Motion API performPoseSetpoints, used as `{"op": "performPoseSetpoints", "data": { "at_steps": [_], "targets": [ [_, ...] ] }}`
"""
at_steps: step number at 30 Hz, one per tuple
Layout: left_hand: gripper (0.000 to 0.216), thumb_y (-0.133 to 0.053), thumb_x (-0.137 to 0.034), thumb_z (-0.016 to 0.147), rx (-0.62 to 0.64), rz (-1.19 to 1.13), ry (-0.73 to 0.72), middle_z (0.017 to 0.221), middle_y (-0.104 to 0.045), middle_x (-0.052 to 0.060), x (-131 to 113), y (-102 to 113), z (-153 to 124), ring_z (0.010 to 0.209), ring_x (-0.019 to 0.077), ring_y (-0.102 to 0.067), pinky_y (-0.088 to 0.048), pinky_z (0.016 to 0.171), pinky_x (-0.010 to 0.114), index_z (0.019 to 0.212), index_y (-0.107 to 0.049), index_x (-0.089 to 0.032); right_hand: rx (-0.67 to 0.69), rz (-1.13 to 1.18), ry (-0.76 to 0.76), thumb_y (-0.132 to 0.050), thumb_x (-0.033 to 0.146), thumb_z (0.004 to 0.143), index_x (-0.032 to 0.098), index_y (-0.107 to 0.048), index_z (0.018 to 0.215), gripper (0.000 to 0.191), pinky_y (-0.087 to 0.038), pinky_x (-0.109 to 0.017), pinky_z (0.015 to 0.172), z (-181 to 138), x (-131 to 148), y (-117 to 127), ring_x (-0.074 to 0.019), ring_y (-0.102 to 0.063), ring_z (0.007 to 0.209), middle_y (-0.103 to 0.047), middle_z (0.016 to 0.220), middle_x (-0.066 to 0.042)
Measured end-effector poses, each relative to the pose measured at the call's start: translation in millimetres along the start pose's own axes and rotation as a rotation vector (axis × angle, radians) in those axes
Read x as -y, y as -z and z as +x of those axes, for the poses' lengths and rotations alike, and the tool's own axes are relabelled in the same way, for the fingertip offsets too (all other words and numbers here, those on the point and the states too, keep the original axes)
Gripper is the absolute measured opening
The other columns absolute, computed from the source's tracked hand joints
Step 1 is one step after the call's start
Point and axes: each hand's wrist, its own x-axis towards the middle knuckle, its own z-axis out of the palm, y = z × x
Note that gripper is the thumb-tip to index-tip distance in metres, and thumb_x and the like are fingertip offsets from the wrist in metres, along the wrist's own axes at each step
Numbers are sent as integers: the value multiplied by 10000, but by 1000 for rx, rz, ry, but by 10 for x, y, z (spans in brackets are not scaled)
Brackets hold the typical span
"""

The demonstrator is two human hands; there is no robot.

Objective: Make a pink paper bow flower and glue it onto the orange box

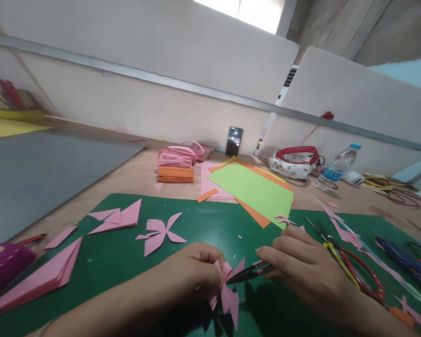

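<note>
My left hand (205, 271) pinches a pink paper flower (228, 297) just above the green mat (203, 220). My right hand (301, 262) is closed around a pair of dark pointed scissors (247, 271); their handles are hidden in my fingers. The scissors' tip touches the flower near its middle. Farther left on the mat lies a second pink paper flower (161, 233), flat with spread petals. Folded pink paper (124, 217) rests beyond it, and a larger folded pink piece (38, 281) is at the left edge.
Red-handled scissors (366, 276), pink scraps (347, 234) and a blue tool (407, 264) lie at right. Behind the mat are green paper (254, 187), pink bundles (175, 157), an orange bundle (175, 174), a phone (234, 141), a pouch (291, 164) and a water bottle (338, 167).
</note>
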Motion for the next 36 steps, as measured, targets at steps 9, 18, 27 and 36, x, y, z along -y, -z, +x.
{"op": "performPoseSetpoints", "data": {
  "at_steps": [9,18,27,36],
  "targets": [
    [170,-651,-298,662,-91,-28,-87,471,-528,-39,-300,-174,-189,365,42,-331,-194,380,187,634,-538,-175,-139,95,-182,-585,181,861,166,-586,997,137,-388,-276,682,40,22,59,-152,-501,735,-591,783,-28],
    [293,-688,-410,705,-129,-124,-195,475,-439,-75,-235,-171,-124,375,18,-287,-199,372,158,669,-559,-150,83,378,-599,-543,288,871,204,-641,855,130,-382,-267,628,48,32,-7,-144,-534,699,-584,736,-5],
    [273,-710,-374,699,-113,-170,-199,484,-487,-74,-240,-191,-137,374,21,-305,-233,369,150,654,-523,-180,113,444,-671,-586,279,830,208,-681,850,121,-378,-266,633,88,85,-19,-151,-548,713,-600,752,-15],
    [296,-652,-441,730,-157,-48,-216,465,-456,-68,-202,-155,-101,370,36,-315,-188,387,174,673,-542,-173,142,463,-721,-605,249,804,217,-671,850,87,-386,-250,636,112,64,28,-143,-555,714,-620,769,-1]
  ]
}}
